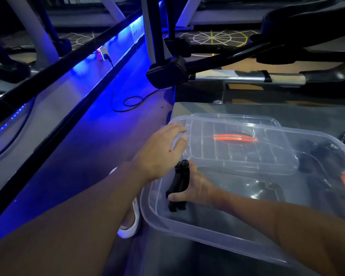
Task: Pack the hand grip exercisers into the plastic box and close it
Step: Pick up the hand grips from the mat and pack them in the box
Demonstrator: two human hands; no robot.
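Crowding the dim room, black-framed exercise machines stand over a floor washed by a blue light strip. On a grey platform sits the clear plastic box, its lid lying tilted across the far rim. The left hand pinches the lid's corner; the right hand, inside the box's left end, grips a black hand grip exerciser.

Our bare left arm reaches forward from the lower left. Our left hand is palm down, its fingers lightly bent at the left edge of the lid; we cannot tell whether they grip it. Our right forearm comes in from the right. Our right hand is curled round a black hand grip exerciser, with the thumb across its handles.
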